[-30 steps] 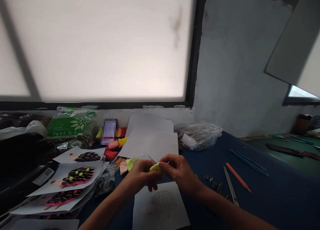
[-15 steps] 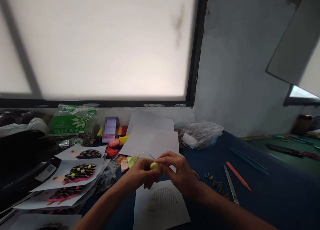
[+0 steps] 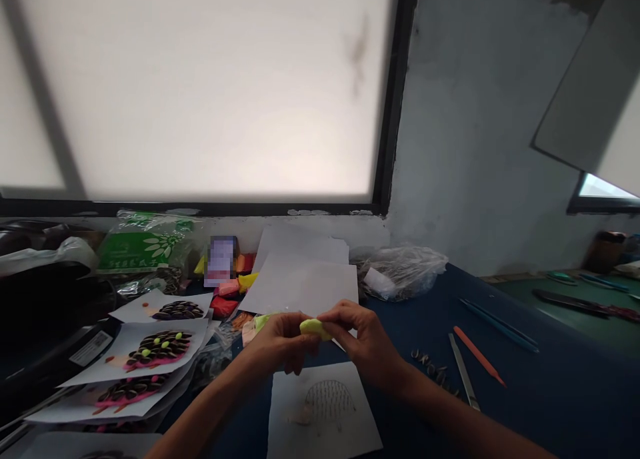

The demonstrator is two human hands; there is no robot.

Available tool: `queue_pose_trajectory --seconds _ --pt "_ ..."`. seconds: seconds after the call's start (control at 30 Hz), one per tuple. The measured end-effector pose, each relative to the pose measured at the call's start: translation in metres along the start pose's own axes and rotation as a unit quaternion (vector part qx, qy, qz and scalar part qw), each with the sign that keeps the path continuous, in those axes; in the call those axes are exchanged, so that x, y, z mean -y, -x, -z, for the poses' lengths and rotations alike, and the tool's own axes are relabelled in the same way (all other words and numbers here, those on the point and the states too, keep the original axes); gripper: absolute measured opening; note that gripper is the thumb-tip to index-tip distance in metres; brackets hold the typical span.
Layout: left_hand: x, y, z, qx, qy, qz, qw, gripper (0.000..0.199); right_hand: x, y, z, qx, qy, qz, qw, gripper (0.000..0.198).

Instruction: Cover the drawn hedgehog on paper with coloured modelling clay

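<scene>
watching from afar, i'm seeing both hands bare: l hand (image 3: 280, 342) and r hand (image 3: 365, 339) are showing slim fingers (image 3: 343, 307), nail detail coming thru too small/dim to read. l forearm (image 3: 215, 399) & r forearm (image 3: 455, 419) are also showing bare, tapering twd narrow wrists, widening nr my btm edge.

Yellow-green lump (image 3: 312, 328), rounded half a second ago, now longer and flatter in outline, more of it exposed
</scene>
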State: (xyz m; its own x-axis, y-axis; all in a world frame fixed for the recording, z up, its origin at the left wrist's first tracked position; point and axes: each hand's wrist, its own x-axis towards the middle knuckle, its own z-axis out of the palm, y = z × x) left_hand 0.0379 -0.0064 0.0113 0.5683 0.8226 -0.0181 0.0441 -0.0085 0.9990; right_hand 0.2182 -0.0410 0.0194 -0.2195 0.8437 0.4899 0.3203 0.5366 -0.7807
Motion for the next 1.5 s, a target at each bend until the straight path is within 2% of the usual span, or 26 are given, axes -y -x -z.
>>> queue_pose_trajectory --seconds 0.2,0.33,0.47,0.57,0.77,0.87,1.0,1.2,1.37,1.5 --pt "0.001 -0.001 0.002 -0.003 -0.023 -0.012 1.0 0.041 0.0 0.0 0.001 -0.003 -0.01 -0.025 1.0 0.026" --pt "0.003 -0.002 0.0 0.018 -0.033 -0.014 0.999 0.036 0.002 0.001 -0.001 0.045 -0.05 -0.058 0.996 0.029" --pt "0.001 0.0 0.001 0.04 -0.033 -0.004 0.999 0.034 0.003 0.0 -0.001 0.039 -0.066 -0.072 0.994 0.031" --pt "-0.003 0.002 0.003 0.065 -0.055 -0.001 0.996 0.04 0.002 -0.001 0.001 0.042 -0.053 -0.077 0.995 0.032" --pt "-0.006 0.002 0.006 -0.013 -0.064 -0.016 0.998 0.05 -0.001 -0.003 0.006 0.066 -0.085 -0.08 0.991 0.031" --pt "-0.007 0.002 0.008 -0.007 -0.057 -0.012 0.998 0.05 -0.004 -0.005 0.008 0.08 -0.107 -0.081 0.988 0.032" --pt "-0.007 0.002 0.01 -0.015 -0.041 -0.012 0.999 0.048 -0.007 -0.004 0.007 0.063 -0.089 -0.094 0.99 0.035" --pt "-0.004 0.0 0.011 -0.017 -0.013 -0.012 1.0 0.044 -0.004 -0.003 0.006 0.056 -0.086 -0.092 0.99 0.025" --pt "0.0 -0.002 0.01 -0.023 -0.025 -0.006 0.999 0.038 -0.003 -0.003 0.007 0.037 0.001 -0.066 0.997 0.025" --pt "0.001 -0.001 0.004 -0.009 -0.019 0.007 1.0 0.043 -0.004 -0.001 0.003 0.033 -0.016 -0.063 0.997 0.021"
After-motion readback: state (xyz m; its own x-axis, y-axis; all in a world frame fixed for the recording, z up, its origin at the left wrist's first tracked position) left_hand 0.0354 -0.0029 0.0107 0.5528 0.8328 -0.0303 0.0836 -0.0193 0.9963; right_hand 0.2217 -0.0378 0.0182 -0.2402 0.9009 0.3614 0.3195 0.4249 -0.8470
